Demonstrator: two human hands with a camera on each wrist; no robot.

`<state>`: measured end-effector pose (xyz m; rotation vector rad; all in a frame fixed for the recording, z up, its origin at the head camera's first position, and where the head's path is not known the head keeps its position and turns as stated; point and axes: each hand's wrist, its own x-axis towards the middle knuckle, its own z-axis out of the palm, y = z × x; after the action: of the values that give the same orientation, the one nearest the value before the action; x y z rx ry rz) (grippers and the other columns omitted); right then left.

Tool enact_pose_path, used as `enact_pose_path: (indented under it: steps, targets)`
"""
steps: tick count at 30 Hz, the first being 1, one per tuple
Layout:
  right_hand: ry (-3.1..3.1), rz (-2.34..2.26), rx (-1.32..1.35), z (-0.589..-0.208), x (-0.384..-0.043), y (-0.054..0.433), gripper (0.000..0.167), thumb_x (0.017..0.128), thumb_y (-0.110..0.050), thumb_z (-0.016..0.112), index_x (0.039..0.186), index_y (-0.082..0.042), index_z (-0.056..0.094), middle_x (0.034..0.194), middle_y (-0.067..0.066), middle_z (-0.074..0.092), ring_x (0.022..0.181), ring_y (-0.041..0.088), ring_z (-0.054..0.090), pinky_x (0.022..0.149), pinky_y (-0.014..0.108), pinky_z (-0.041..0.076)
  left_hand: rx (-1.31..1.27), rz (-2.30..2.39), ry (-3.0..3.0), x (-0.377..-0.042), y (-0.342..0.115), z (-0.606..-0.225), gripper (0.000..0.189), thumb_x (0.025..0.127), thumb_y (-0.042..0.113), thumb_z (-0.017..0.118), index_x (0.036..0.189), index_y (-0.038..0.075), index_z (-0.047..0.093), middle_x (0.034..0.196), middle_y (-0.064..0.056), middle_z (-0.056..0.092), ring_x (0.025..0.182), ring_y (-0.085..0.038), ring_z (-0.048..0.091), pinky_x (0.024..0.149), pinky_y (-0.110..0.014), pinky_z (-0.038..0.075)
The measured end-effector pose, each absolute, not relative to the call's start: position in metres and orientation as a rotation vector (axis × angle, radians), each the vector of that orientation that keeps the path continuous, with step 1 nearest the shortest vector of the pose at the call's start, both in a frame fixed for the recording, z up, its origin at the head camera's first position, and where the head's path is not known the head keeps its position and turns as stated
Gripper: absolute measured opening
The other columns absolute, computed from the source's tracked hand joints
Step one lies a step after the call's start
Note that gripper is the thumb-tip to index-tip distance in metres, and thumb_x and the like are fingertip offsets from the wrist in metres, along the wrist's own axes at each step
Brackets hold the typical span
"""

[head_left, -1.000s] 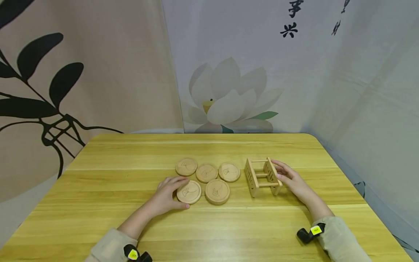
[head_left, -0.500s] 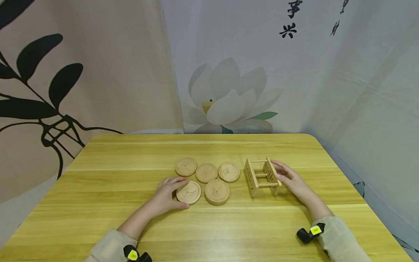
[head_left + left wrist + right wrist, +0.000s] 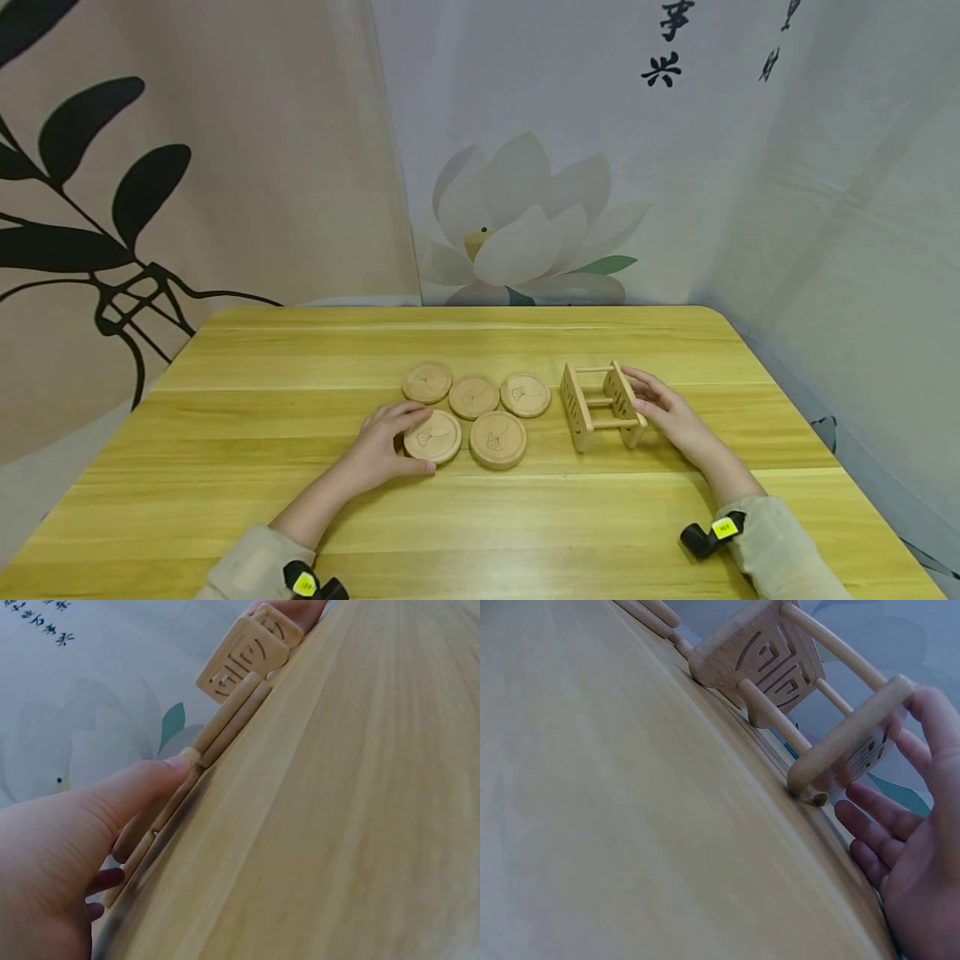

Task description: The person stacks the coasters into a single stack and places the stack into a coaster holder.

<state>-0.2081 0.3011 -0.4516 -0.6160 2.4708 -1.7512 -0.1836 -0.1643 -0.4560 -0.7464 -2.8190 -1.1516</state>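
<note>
Several round wooden coasters engraved with ginkgo leaves lie grouped mid-table in the head view. My left hand (image 3: 386,448) pinches the near-left coaster (image 3: 432,437), its thumb at the front edge and fingers at the back edge. To its right sits another near coaster (image 3: 498,439), which appears as a stack of two in the left wrist view. A wooden rack (image 3: 602,404) with slotted side panels and round rods stands right of them. Beside it, my right hand (image 3: 667,410) touches the outer right panel (image 3: 855,739) with thumb and forefinger; its other fingers are loosely extended.
Behind the near coasters lie a far-left coaster (image 3: 427,382), a middle coaster (image 3: 473,397) and a far-right coaster (image 3: 526,394). All stand on a wooden table (image 3: 525,533). A printed curtain (image 3: 525,100) hangs beyond its far edge.
The near-left coaster's front edge has risen slightly, with the left thumb shifting a little with it. The right hand and the rack stay where they were.
</note>
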Motion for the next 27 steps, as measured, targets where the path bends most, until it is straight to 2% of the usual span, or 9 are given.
enact_pose_path:
  steps: [6, 27]
  targets:
    - [2.471, -1.750, -0.612, -0.452, -0.208, 0.301, 0.051, 0.102, -0.011, 0.046, 0.150, -0.004, 0.030, 0.137, 0.029, 0.042, 0.112, 0.005, 0.051, 0.090, 0.020, 0.041, -0.724, -1.168, -2.776, -0.184, -0.163, -0.454, 0.083, 0.067, 0.037, 0.087, 0.136, 0.006, 0.054, 0.140, -0.007, 0.048, 0.126, -0.030, 0.038, 0.100, -0.056, 0.026]
    - [2.485, -1.728, -0.620, -0.451, -0.208, 0.302, 0.050, 0.102, -0.010, 0.044, 0.150, -0.005, 0.029, 0.138, 0.029, 0.041, 0.112, 0.005, 0.051, 0.089, 0.021, 0.042, -0.747, -1.286, -2.688, -0.180, -0.140, -0.451, 0.083, 0.066, 0.034, 0.088, 0.136, 0.004, 0.054, 0.139, -0.010, 0.048, 0.128, -0.031, 0.036, 0.103, -0.061, 0.020]
